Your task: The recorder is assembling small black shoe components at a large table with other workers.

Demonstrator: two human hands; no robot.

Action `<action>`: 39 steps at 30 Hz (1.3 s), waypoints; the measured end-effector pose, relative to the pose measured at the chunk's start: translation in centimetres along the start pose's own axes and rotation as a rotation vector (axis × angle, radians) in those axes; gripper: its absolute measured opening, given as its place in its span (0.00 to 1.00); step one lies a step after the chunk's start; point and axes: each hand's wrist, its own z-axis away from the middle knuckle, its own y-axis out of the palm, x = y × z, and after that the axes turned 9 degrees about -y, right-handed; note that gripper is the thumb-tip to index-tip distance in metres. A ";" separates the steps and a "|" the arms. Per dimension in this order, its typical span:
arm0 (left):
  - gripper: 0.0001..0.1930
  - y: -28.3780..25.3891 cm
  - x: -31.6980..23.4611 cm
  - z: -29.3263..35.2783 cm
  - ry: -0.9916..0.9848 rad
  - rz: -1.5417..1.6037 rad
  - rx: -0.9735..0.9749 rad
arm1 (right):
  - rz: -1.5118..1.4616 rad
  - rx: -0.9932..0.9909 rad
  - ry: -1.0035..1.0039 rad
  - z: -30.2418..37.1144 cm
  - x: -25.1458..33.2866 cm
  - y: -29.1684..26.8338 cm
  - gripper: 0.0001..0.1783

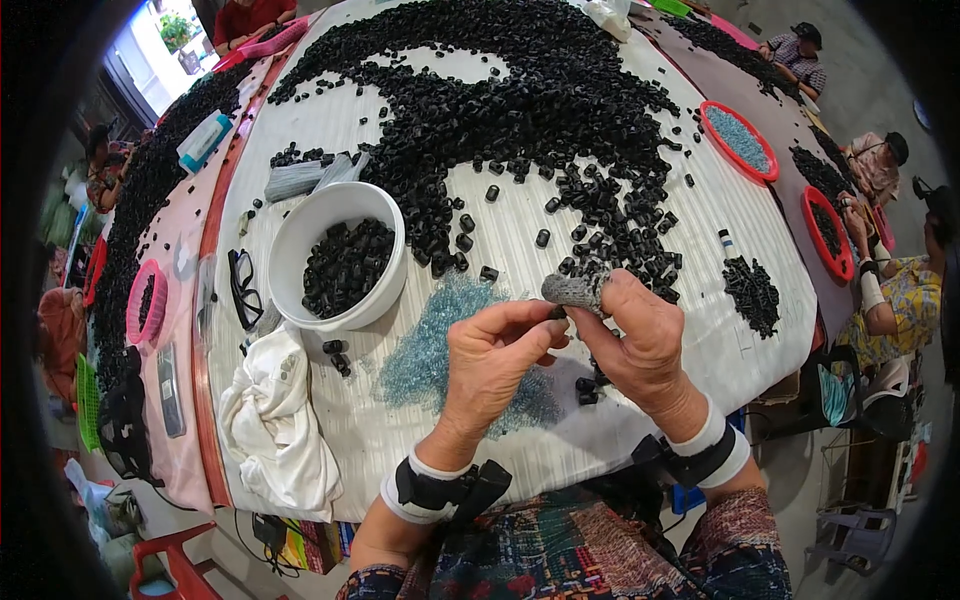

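My left hand (pixel 487 360) pinches a small black plastic part (pixel 557 312) between thumb and fingertips. Meeting it from the other side, my right hand (pixel 640 335) is closed with its thumb at the same part. A grey knitted finger cover (pixel 575 290) is on a finger of my right hand and hides some of the grip. Below my hands lies a spread of pale blue translucent small pieces (pixel 430 345). Short black cylindrical parts (pixel 520 105) cover much of the table beyond. To the left stands a white bucket (pixel 283 268) partly filled with black parts.
Left of my hands lie black-framed glasses (pixel 243 290) and a white cloth (pixel 275 420). Smaller black pieces (pixel 752 298) form a pile at right. A red basket (pixel 708 112) holds blue pieces. Other people (pixel 905 290) sit around the white-covered table (pixel 740 225).
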 end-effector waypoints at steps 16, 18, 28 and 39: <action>0.08 0.1 0.3 -0.2 -0.064 -0.021 -0.034 | 0.082 0.164 -0.035 0.4 0.2 -0.1 0.12; 0.08 0.1 0.2 -0.2 -0.071 -0.023 -0.034 | 0.096 0.147 -0.036 0.5 0.2 0.2 0.12; 0.05 -0.2 0.5 -0.3 -0.119 -0.028 -0.079 | 0.065 0.176 -0.003 1.0 0.7 0.9 0.10; 0.05 -0.6 0.5 -0.5 -0.161 0.176 -0.043 | 0.192 0.270 -0.015 0.6 0.7 1.1 0.23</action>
